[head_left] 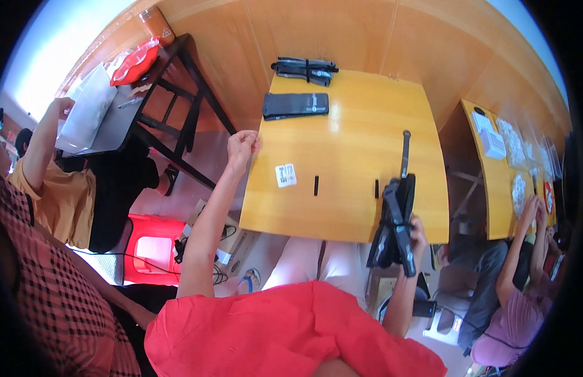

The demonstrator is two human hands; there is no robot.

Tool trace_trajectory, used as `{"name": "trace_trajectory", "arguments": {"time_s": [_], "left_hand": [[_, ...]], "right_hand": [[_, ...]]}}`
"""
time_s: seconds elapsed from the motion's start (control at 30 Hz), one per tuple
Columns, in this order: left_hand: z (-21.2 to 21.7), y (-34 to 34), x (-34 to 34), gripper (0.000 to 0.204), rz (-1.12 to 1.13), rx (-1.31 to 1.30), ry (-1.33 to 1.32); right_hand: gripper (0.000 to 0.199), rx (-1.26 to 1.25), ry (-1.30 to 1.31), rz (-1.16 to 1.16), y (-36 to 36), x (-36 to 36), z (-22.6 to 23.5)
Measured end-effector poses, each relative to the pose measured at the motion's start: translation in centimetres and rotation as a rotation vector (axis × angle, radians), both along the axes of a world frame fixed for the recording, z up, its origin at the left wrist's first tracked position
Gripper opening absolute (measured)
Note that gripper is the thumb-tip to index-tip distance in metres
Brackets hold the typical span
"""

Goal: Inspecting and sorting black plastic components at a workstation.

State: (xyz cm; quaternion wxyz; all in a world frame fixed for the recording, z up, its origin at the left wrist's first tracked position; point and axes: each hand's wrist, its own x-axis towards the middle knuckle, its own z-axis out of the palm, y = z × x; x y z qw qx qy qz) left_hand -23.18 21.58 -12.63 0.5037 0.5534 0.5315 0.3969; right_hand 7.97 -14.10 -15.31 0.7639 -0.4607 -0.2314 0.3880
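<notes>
At the near right edge of the table (360,125), a black folding tool (395,220) is gripped in the closed right hand (417,235). Beyond the grip lies a black rod (405,152). Well left, the left hand (241,146) is curled on the table's edge, near a white label (286,175).

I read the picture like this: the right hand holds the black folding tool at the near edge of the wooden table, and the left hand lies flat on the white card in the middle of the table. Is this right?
Not quite. The head view shows the left hand closed at the table's left edge, off the white card. The right hand does hold the black folding tool at the near edge.
</notes>
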Motion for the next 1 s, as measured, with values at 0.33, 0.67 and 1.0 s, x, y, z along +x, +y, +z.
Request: {"name": "trace_trajectory", "arguments": {"time_s": [0.33,0.67,1.0], "left_hand": [[-3.0,13.3,4.1,0.031,0.101,0.133,0.49],[-2.3,14.2,7.9,0.026,0.218,0.106,0.659],[-6.3,18.7,6.2,0.006,0.162,-0.046,0.094]], "right_hand": [[0.016,0.04,-0.122,0.156,0.7,1.3,-1.5],[0.018,-0.058,-0.118,0.124,0.5,1.4,-0.8],[0.016,-0.062,-0.077,0.104,0.9,1.2,-1.2]]}}
